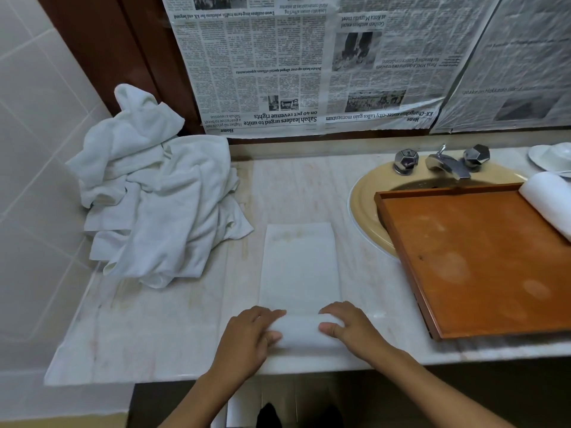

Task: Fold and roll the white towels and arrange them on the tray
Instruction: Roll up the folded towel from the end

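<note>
A folded white towel (299, 264) lies as a long strip on the marble counter, its near end curled into a roll (301, 330). My left hand (251, 333) grips the roll's left end and my right hand (346, 327) grips its right end, fingers over the top and thumbs on the near side. A heap of crumpled white towels (154, 196) sits at the back left against the tiled wall. A wooden tray (401, 242) rests across the sink at the right, with one rolled white towel (548, 202) lying on its far right side.
The beige sink (364, 208) with a chrome tap (445, 163) and two knobs lies under the tray. A white dish (551, 156) stands at the far right. Newspaper covers the wall behind. The counter's front edge runs just below my hands.
</note>
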A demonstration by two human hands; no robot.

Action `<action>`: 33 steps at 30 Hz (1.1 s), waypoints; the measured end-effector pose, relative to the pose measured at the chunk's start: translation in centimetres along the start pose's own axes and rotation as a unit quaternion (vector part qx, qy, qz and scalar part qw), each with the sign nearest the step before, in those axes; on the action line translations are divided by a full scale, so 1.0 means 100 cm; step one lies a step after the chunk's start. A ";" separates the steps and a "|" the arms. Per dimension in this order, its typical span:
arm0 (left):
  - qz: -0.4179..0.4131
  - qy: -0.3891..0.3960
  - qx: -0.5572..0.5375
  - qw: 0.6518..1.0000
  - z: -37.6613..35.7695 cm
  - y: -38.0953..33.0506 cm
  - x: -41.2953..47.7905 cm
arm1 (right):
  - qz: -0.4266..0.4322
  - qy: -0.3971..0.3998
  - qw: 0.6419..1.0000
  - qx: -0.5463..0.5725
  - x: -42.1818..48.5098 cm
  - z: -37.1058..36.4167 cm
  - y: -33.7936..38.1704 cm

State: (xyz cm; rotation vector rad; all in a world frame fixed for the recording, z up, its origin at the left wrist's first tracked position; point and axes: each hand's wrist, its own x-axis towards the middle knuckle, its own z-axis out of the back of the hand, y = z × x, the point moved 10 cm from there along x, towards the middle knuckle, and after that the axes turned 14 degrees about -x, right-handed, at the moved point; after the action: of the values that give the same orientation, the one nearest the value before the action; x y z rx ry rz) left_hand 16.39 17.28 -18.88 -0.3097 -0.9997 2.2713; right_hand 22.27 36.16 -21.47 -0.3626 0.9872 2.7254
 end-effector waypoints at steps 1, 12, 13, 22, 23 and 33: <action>0.028 -0.001 -0.034 0.999 0.001 0.001 0.002 | -0.012 -0.012 1.000 -0.019 0.001 0.000 -0.002; -0.068 -0.102 0.086 0.989 0.012 -0.034 0.011 | 0.143 -0.235 0.924 -0.267 -0.029 0.021 0.045; -0.096 -0.114 0.100 0.984 0.010 -0.037 0.004 | 0.148 -0.236 0.919 -0.278 -0.033 0.019 0.043; -0.081 -0.008 0.099 0.992 -0.007 -0.016 0.004 | 0.163 -0.198 0.922 -0.291 -0.017 0.019 0.034; -0.074 -0.005 0.092 0.993 -0.006 -0.014 0.008 | 0.149 -0.179 0.934 -0.273 -0.013 0.020 0.032; 0.038 0.052 -0.022 0.998 0.002 0.003 0.019 | -0.053 0.068 0.994 0.069 0.011 0.008 0.003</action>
State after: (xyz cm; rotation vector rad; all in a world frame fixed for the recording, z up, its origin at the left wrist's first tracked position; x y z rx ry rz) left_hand 14.66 18.19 -18.89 -0.4874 -0.9999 2.2775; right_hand 21.01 36.62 -21.05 -0.5640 1.1496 2.5481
